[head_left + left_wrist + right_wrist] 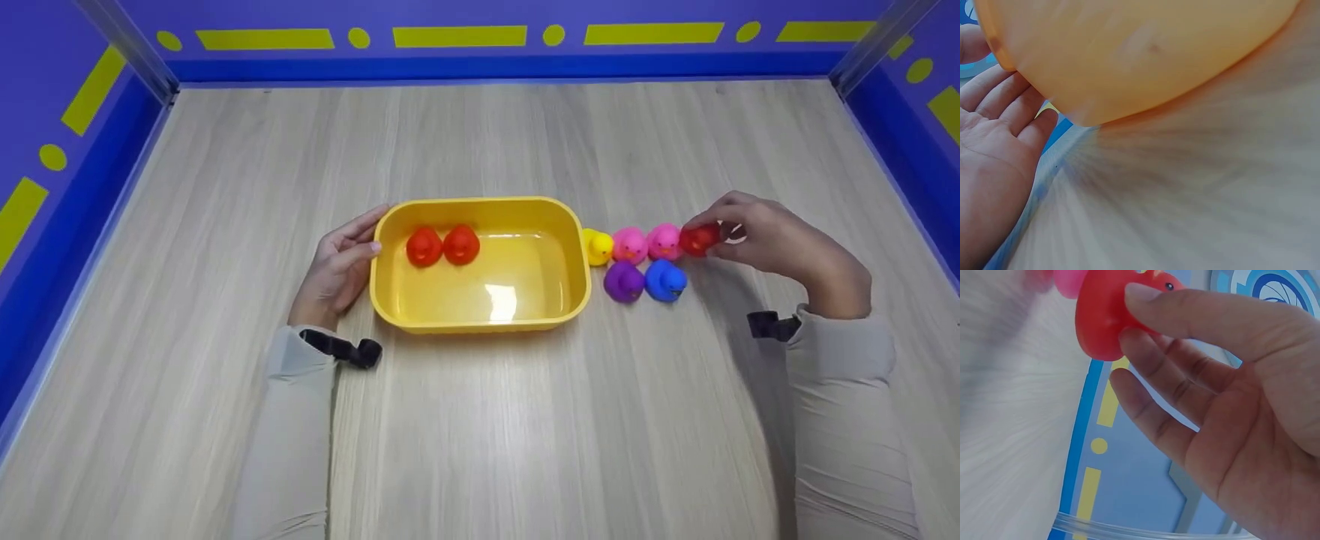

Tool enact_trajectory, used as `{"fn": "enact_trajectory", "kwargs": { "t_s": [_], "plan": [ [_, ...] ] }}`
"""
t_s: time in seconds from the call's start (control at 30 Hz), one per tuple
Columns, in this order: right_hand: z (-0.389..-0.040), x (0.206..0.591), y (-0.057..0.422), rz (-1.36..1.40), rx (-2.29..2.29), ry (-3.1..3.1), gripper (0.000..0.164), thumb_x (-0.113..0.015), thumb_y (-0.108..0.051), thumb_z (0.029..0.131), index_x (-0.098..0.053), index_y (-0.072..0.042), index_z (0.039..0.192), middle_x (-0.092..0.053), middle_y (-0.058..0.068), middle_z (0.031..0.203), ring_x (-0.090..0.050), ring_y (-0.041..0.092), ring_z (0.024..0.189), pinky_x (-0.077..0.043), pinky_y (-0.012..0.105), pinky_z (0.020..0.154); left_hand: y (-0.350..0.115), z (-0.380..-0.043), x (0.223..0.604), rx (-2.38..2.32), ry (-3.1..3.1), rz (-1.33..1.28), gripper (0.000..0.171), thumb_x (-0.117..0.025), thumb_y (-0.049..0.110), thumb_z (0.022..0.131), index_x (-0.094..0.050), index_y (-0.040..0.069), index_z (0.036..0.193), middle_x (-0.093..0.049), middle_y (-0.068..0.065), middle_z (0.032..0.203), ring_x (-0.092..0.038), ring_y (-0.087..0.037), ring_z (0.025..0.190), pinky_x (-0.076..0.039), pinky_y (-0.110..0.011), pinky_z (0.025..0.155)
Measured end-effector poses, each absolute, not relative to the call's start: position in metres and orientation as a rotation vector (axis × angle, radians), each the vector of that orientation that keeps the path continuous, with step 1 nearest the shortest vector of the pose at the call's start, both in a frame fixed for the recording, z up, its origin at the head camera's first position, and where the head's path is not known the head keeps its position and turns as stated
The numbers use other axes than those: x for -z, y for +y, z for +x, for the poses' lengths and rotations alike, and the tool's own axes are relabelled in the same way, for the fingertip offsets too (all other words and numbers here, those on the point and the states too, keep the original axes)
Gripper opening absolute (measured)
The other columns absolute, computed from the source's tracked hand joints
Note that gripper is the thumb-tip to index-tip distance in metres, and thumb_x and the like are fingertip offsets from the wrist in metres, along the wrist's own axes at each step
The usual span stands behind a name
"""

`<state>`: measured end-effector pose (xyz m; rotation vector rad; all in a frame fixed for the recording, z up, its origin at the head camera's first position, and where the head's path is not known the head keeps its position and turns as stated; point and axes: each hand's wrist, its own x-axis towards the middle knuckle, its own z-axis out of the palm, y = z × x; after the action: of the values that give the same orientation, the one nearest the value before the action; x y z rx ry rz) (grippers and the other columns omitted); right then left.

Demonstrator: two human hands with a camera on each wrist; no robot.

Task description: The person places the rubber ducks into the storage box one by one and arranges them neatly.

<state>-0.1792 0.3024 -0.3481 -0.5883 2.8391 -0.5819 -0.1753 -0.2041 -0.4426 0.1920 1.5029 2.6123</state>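
Note:
A yellow plastic tub stands on the table with two red rubber ducks, a left one and a right one, inside near its left end. My left hand grips the tub's left wall, thumb at the rim and fingers outside; the left wrist view has the hand against the tub's side. Between thumb and fingers, my right hand pinches another red rubber duck, also visible in the right wrist view. That duck is at the right end of a row of ducks.
Right of the tub, a yellow duck and two pink ducks form a row. In front of them sit a purple duck and a blue duck. Blue-purple walls border the wooden table.

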Motion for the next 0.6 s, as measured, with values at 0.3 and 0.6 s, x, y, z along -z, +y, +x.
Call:
{"fn": "enact_trajectory", "kwargs": {
  "t_s": [0.3, 0.6],
  "plan": [
    [-0.183, 0.342, 0.292, -0.618, 0.576, 2.853, 0.033, -0.073, 0.005, 0.078, -0.07, -0.004, 0.11, -0.061, 0.014, 0.105, -0.058, 0.028, 0.095, -0.04, 0.003, 0.07, -0.205, -0.175, 0.443, -2.589, 1.512, 0.184, 0.057, -0.046, -0.014, 0.085, -0.033, -0.015, 0.141, -0.06, -0.009, 0.131, -0.054, -0.018, 0.124, -0.043, -0.03, 0.107],
    [-0.185, 0.337, 0.284, -0.71, 0.582, 2.853, 0.033, -0.073, 0.004, 0.079, -0.071, -0.006, 0.11, -0.063, 0.012, 0.105, -0.059, 0.026, 0.094, -0.041, 0.002, 0.072, -0.205, -0.176, 0.443, -2.583, 1.529, 0.185, 0.057, -0.047, -0.014, 0.085, -0.033, -0.014, 0.141, -0.058, -0.012, 0.133, -0.054, -0.018, 0.123, -0.042, -0.031, 0.107]
  ]
}}
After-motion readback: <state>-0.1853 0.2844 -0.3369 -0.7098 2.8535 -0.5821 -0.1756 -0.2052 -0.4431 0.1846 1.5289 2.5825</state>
